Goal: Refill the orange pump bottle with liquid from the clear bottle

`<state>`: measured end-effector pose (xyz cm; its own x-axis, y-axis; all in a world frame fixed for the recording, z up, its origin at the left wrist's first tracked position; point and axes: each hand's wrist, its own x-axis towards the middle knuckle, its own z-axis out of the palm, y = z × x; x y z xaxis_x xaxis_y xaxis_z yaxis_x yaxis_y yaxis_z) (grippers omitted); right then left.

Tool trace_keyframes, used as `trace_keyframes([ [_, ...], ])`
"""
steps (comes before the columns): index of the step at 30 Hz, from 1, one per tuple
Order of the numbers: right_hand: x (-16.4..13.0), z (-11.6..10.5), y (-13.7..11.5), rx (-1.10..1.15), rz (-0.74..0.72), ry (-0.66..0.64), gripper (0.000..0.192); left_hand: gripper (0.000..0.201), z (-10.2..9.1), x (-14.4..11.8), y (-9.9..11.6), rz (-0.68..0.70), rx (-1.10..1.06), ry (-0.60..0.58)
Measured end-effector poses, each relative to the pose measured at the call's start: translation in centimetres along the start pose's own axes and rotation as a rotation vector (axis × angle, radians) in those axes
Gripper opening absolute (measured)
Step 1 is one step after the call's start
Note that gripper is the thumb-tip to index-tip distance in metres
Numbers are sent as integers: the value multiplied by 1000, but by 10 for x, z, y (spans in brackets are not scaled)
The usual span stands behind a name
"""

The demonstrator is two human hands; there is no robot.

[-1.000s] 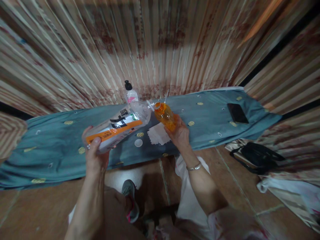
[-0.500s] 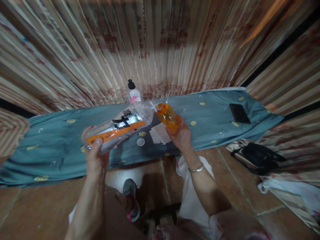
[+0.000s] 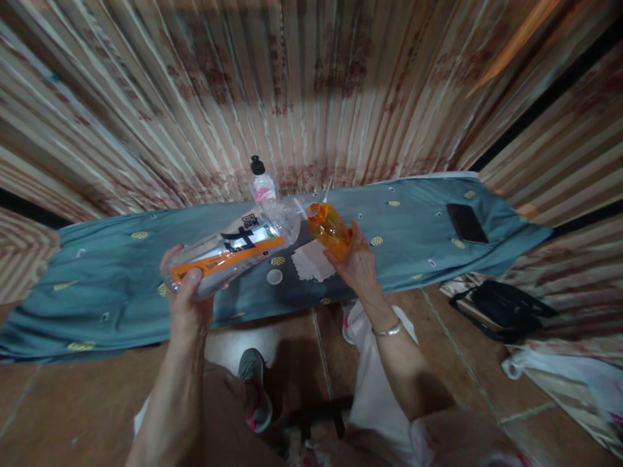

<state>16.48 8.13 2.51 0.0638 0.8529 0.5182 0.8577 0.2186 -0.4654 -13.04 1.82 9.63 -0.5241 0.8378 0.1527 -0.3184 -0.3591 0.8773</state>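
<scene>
My left hand (image 3: 189, 295) is closed around the base of a large clear plastic bottle (image 3: 233, 250) with an orange and white label. The bottle is tipped, its neck pointing right and slightly up. My right hand (image 3: 357, 259) grips a small orange see-through bottle (image 3: 328, 227), tilted so that its open mouth faces up and left. The two mouths meet or nearly meet; I cannot tell whether they touch. Below them a pale cloth with ragged edges (image 3: 311, 261) lies on the table, with a round whitish cap (image 3: 274, 277) to its left.
A clear pump bottle with a black top (image 3: 263, 185) stands at the back of the table, which has a blue-green patterned cover (image 3: 117, 279). A thin white stick-like piece (image 3: 329, 188) is behind the orange bottle. A dark phone (image 3: 467, 222) lies right; a black bag (image 3: 506, 305) sits beyond.
My right hand and the orange bottle have shifted very slightly right and down. The large bottle keeps almost the same tilt and place in my left hand.
</scene>
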Motion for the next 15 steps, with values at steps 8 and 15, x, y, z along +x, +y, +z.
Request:
trace_keyframes([
  [8, 2, -4, -5, -35, -2, -41, 71, 59, -1, 0, 1, 18, 4, -28],
  [15, 2, -1, -5, -22, -5, -22, 68, 61, -4, 2, -1, 49, 34, -29],
])
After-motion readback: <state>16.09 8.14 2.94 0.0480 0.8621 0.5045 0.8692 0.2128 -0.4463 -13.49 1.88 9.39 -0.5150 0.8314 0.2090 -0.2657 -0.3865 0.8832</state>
